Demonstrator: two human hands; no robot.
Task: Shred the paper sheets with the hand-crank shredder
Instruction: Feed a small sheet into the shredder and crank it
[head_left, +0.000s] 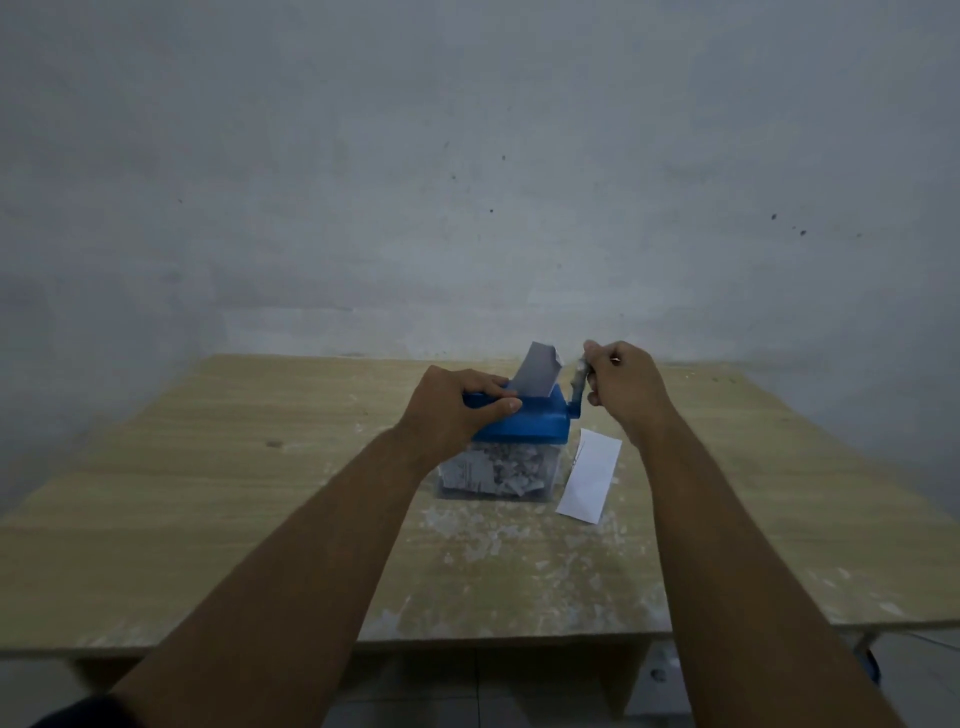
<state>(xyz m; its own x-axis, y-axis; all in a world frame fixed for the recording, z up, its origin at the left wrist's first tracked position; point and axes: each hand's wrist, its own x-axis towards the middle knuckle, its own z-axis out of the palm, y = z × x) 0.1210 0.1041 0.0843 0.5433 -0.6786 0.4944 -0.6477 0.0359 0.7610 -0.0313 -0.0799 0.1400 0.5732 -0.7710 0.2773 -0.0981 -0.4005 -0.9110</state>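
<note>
Our left hand (457, 410) grips the blue plastic shredder (524, 423) top mid-table (208, 493), thumb and fingers curled round it. Right hand (621, 382) pinches the crank handle (579, 382). A stiff paper strip (537, 371) pokes from the slot; a flat white sheet (589, 475) lies just right. Clear bin's full of shreds (498, 470).

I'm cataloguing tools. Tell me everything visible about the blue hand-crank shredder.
The blue plastic hand-crank shredder stands upright on the pale wooden table. Its blue top caps a clear bin packed with paper shreds. A grey paper sheet sticks up from its slot. The left hand grips the top's left end; the right hand holds the grey crank on its right side.
</note>
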